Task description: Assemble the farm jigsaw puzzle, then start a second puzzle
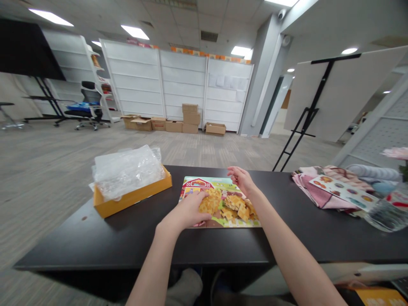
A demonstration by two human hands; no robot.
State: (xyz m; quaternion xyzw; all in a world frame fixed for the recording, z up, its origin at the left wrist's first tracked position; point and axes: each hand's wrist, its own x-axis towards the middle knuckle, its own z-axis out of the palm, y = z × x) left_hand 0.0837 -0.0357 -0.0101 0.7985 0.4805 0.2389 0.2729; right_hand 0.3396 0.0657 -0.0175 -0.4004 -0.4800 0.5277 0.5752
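A colourful farm-scene board (219,183) with a red barn lies flat on the black table. Tan jigsaw-like pieces are heaped on it in two piles, a left pile (211,201) and a right pile (236,205). My left hand (192,208) rests at the left pile, its thumb and fingers spread around the pile's near left side. Raised over the board's upper right part, my right hand (241,178) has loosely curled fingers set apart, with nothing visible in them. The left palm's underside is hidden.
A yellow box (137,196) holding clear plastic wrap (127,170) stands at the left. On the right are folded cloths (310,193), a sticker sheet (344,192) and a clear plastic container (387,212). The black table's (127,246) near edge runs below my forearms.
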